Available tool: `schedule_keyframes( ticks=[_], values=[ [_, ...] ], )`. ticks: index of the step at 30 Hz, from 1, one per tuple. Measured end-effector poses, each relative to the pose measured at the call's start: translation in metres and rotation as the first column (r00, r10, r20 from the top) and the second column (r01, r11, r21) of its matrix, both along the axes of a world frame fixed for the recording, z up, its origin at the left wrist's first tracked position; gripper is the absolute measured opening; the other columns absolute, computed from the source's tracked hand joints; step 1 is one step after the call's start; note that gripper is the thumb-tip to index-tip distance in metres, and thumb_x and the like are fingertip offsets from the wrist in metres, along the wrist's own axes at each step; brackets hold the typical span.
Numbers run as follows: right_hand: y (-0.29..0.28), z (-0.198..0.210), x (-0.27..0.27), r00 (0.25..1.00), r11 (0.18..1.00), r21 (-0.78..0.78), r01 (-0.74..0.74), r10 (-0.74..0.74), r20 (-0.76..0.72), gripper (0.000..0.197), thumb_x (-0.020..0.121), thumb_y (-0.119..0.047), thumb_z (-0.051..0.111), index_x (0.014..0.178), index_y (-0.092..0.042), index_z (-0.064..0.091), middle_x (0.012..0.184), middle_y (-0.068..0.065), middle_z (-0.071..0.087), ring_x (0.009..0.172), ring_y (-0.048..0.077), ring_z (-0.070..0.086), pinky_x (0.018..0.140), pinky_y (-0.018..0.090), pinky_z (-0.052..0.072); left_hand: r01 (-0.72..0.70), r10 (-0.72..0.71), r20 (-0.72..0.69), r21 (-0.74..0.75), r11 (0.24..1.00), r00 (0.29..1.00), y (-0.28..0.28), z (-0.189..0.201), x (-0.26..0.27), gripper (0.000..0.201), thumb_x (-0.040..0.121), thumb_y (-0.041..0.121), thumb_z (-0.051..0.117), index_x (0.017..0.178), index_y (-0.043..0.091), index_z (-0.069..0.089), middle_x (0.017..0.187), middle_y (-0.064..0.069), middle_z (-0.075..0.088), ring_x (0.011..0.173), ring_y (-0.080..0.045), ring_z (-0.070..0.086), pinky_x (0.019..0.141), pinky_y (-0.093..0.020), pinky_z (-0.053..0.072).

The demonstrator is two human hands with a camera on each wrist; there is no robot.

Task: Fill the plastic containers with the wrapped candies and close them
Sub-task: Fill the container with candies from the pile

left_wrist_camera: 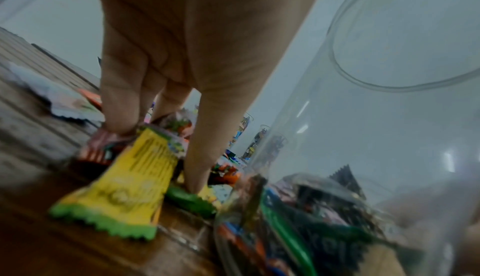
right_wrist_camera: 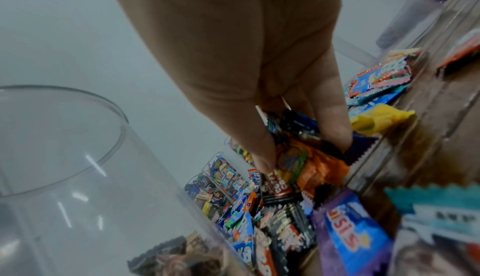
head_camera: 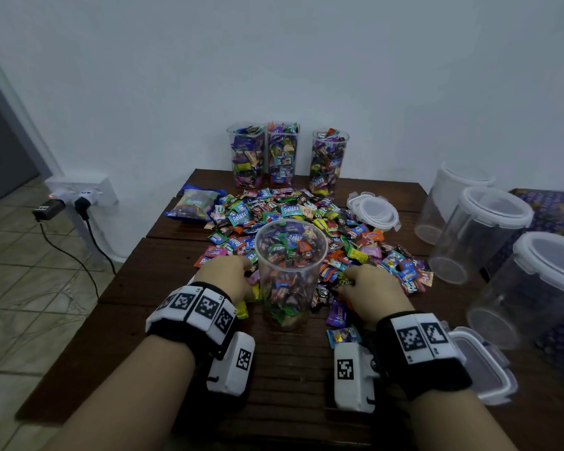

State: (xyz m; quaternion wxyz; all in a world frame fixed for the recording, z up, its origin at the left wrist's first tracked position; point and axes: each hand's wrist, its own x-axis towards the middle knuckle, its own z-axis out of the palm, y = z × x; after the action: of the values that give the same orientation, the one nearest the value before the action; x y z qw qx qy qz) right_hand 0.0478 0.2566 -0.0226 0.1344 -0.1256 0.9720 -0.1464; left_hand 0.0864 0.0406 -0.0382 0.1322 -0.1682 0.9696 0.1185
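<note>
Landmark: tall round clear plastic container point(head_camera: 290, 271), open-topped and partly filled with candies, upright on the dark brown wooden tabletop point(head_camera: 163, 265) between both hands.
Candy heap: loose pile of colourful wrapped candies point(head_camera: 306, 216) spread just behind and on both sides of the landmark container.
Left hand point(head_camera: 223, 276): just left of the container, fingers point(left_wrist_camera: 119, 104) bent down onto candies; the grip is narrow, thumb and fingers closing on a yellow wrapper with green serrated edge point(left_wrist_camera: 124, 186).
Right hand point(head_camera: 370, 291): just right of the container; the grip pinches a bunch of wrappers, an orange one point(right_wrist_camera: 311, 167) among them.
Filled containers: three clear candy-filled containers point(head_camera: 275, 154), lidless, well behind the landmark against the white wall.
Empty containers: three clear round containers with white clip lids point(head_camera: 482, 229), well to its right.
Loose lids: white round lid point(head_camera: 373, 211) behind-right of it; clear rectangular lid point(head_camera: 482, 362) near the right wrist.
Bag: blue candy bag point(head_camera: 194, 203), behind-left.
</note>
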Motion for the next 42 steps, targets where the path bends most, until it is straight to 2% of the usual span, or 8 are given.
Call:
schedule_keyframes(
  ticks=[4,7,9,15,19,25,35,42],
  values=[
    [-0.001,0.002,0.003,1.0,1.0,0.01,-0.023,0.023,0.006,0.019,0.095,-0.025,0.051,0.106,-0.013,0.062,0.106,0.014,0.061,0.108,0.029,0.055,0.077,0.029,0.039,0.051,-0.049,0.08,-0.033,0.998,0.996,0.004,0.003,-0.003,0.039,0.085,0.028,0.068,0.123,0.027,0.06,0.114,-0.003,0.063,0.103,-0.023,0.059,0.086,-0.035,0.052],
    [-0.001,0.0,0.002,1.0,1.0,0.004,-0.026,0.026,-0.01,0.022,0.096,-0.025,0.05,0.105,-0.009,0.061,0.108,0.013,0.063,0.105,0.029,0.056,0.074,0.029,0.037,0.057,-0.054,0.033,-0.09,0.994,0.998,0.007,0.0,-0.005,0.009,0.09,0.026,0.061,0.093,0.018,0.064,0.106,-0.008,0.064,0.091,-0.025,0.057,0.078,-0.036,0.049],
    [-0.001,0.0,0.002,0.999,0.999,0.004,-0.033,0.033,-0.02,0.024,0.096,-0.025,0.05,0.109,-0.009,0.061,0.11,0.012,0.063,0.106,0.028,0.055,0.079,0.03,0.041,0.068,-0.068,0.004,-0.129,0.989,0.998,0.007,-0.004,-0.007,0.018,0.092,0.027,0.055,0.076,0.018,0.052,0.099,-0.008,0.064,0.079,-0.025,0.051,0.07,-0.035,0.046],
    [0.001,0.0,0.0,0.999,0.998,-0.049,-0.034,0.033,-0.034,0.017,0.096,-0.025,0.051,0.106,-0.017,0.062,0.089,0.006,0.058,0.107,0.028,0.055,0.073,0.029,0.036,0.008,-0.015,-0.079,-0.088,0.996,0.997,0.003,-0.007,-0.008,0.021,0.09,0.021,0.056,0.071,0.018,0.05,0.081,-0.005,0.057,0.08,-0.025,0.055,0.069,-0.034,0.046],
    [0.002,0.004,0.001,0.998,0.996,-0.087,-0.001,-0.005,-0.065,0.037,0.097,-0.025,0.049,0.131,-0.011,0.054,0.129,0.013,0.057,0.121,0.028,0.049,0.093,0.032,0.04,-0.06,0.063,-0.172,0.026,0.998,0.983,0.0,-0.005,-0.005,0.018,0.09,0.021,0.057,0.073,0.018,0.052,0.078,-0.003,0.057,0.083,-0.025,0.058,0.069,-0.032,0.045],
    [0.001,0.005,0.003,0.99,0.983,-0.184,0.011,-0.036,-0.133,0.033,0.097,-0.02,0.048,0.127,-0.01,0.057,0.12,0.014,0.062,0.111,0.03,0.053,0.084,0.032,0.04,-0.113,0.175,-0.316,0.206,0.972,0.933,-0.002,0.004,0.001,0.006,0.085,0.022,0.064,0.091,0.02,0.066,0.091,-0.005,0.068,0.091,-0.025,0.06,0.077,-0.033,0.05],
    [0.007,0.025,0.003,0.93,0.901,-0.429,-0.059,-0.106,-0.351,0.021,0.095,-0.018,0.05,0.106,-0.008,0.066,0.091,0.013,0.063,0.091,0.029,0.054,0.063,0.032,0.02,-0.059,0.324,-0.67,0.386,0.921,0.668,-0.002,0.042,0.019,0.006,0.084,0.017,0.065,0.09,0.018,0.066,0.068,0.01,0.051,0.066,-0.015,0.051,0.069,-0.032,0.046],
    [-0.009,0.049,0.019,0.839,0.721,-0.648,-0.246,-0.176,-0.515,0.029,0.093,-0.013,0.056,0.121,-0.013,0.063,0.109,0.001,0.064,0.098,0.007,0.052,0.079,0.014,0.033,0.075,0.356,-0.781,0.453,0.888,0.513,0.01,0.066,0.025,0.007,0.084,0.017,0.066,0.084,0.024,0.065,0.069,0.007,0.058,0.072,-0.018,0.056,0.071,-0.039,0.051]
  ],
)
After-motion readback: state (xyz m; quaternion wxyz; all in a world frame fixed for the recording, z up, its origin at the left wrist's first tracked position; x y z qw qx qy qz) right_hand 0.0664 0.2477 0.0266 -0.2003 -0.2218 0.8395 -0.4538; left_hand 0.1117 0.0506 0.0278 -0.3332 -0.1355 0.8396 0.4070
